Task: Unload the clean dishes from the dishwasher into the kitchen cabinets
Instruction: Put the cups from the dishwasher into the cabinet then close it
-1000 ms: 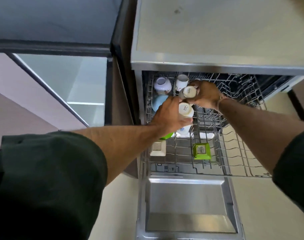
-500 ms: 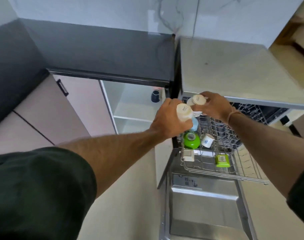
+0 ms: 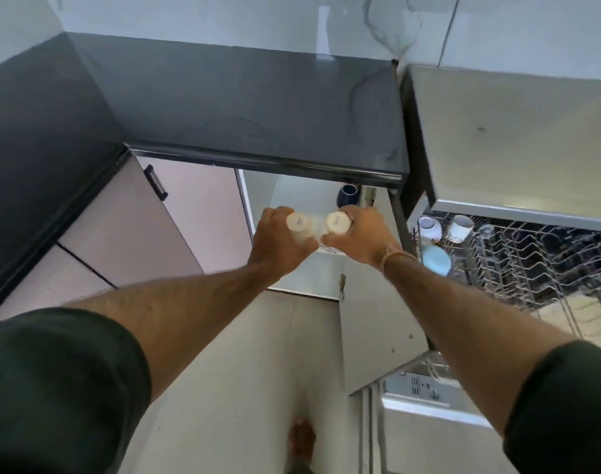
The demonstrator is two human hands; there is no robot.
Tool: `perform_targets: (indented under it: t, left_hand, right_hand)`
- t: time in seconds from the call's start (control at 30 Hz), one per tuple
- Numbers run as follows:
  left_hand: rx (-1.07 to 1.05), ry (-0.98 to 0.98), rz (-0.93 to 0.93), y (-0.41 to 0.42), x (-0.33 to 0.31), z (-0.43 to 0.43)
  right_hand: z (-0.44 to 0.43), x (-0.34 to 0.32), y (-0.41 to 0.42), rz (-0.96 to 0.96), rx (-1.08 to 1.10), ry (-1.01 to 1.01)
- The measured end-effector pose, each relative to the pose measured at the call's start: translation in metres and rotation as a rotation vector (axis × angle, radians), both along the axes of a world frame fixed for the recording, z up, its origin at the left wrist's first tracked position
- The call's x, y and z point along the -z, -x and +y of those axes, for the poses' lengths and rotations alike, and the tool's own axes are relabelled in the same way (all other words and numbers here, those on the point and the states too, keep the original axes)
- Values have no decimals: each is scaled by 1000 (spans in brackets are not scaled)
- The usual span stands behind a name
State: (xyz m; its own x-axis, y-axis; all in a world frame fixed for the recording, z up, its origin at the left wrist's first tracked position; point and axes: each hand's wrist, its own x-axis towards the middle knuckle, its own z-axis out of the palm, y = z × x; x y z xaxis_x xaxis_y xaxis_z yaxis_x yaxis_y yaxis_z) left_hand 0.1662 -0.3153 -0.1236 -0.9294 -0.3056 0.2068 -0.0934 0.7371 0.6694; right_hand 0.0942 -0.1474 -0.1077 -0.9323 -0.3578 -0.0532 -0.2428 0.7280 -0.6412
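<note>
Dark, glossy stone tops the counter point(image 3: 244, 107); beneath it an open white cabinet point(image 3: 292, 196) shows a smooth shelf with 1 navy cup point(image 3: 347, 195) at the back. The left hand point(image 3: 275, 246) grips a cream cup point(image 3: 298, 224) and the right hand point(image 3: 359, 239) grips a second cream cup point(image 3: 338, 223). Both cups are matte, cylindrical and base-up, side by side at the cabinet mouth, not yet set down. The wire rack point(image 3: 531, 265) holds 2 white mugs point(image 3: 460, 227) and a pale blue bowl point(image 3: 436, 260), so much unloading likely remains.

Cream cups point(image 3: 299, 226), black countertop point(image 3: 244, 107), seemingly navy mug point(image 3: 347, 195)
</note>
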Motion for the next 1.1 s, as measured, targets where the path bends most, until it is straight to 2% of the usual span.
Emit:
perform_targets:
  t: [0.23, 0.5, 0.83, 1.1]
  left_hand:
    - [-29, -42, -105, 101, 102, -50]
    - [-34, -66, -135, 210, 210, -83]
    - [53, -32, -33, 369, 295, -108]
    - [116, -178, 88, 457, 322, -99]
  right_hand:
    - [-55, 105, 90, -47, 164, -51]
    - [-97, 220, 155, -61, 429, 61]
    - [-136, 305, 246, 176, 573, 188]
    - [-145, 342, 296, 390, 665, 215]
